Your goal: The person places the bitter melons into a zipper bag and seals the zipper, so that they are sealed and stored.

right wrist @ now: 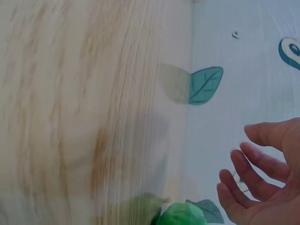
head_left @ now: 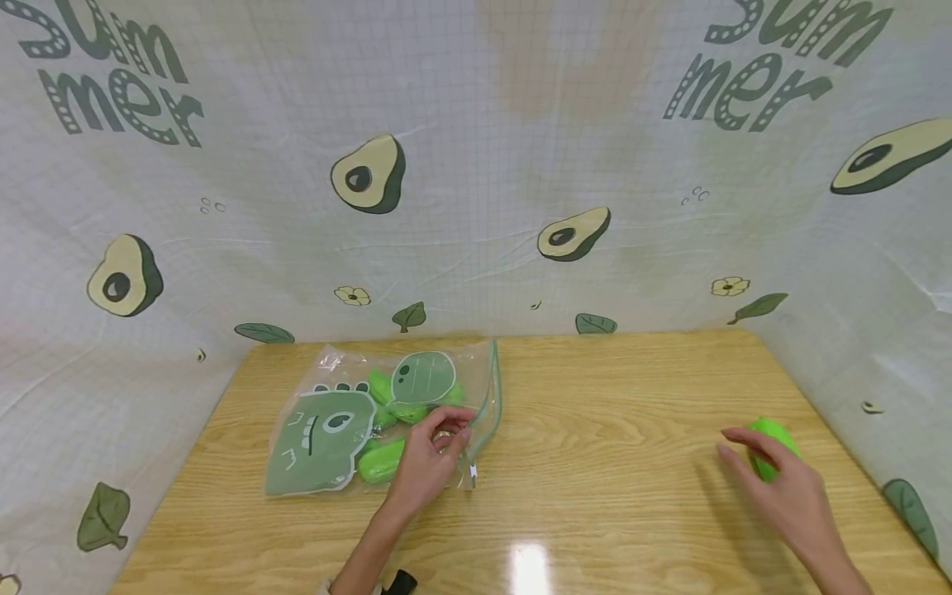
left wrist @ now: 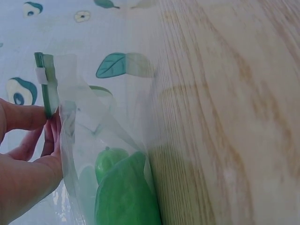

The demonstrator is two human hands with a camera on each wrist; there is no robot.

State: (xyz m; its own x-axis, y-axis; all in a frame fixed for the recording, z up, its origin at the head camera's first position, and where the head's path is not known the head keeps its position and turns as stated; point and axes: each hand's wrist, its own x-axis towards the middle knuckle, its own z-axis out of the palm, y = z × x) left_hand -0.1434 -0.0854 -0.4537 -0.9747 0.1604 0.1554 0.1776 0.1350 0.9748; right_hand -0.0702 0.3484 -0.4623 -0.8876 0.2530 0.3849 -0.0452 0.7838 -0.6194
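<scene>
A clear zip bag (head_left: 327, 446) printed with a green dinosaur lies on the left part of the table. Inside it are several bright green vegetable-shaped pieces (head_left: 381, 461). My left hand (head_left: 427, 463) pinches the bag's open edge between thumb and fingers, close to the white slider (left wrist: 41, 75) on its green zip strip (left wrist: 48, 93). At the far right, my right hand (head_left: 788, 496), fingers spread and relaxed, is over a bright green rounded piece (head_left: 775, 446), partly hidden behind the hand. That same piece (right wrist: 182, 214) shows at the bottom of the right wrist view, apart from the fingers.
The wooden table (head_left: 610, 463) stretches between the two hands. A white cloth (head_left: 476, 165) printed with avocados and leaves hangs at its back and sides. A black wrist strap (head_left: 402, 583) shows at my left forearm.
</scene>
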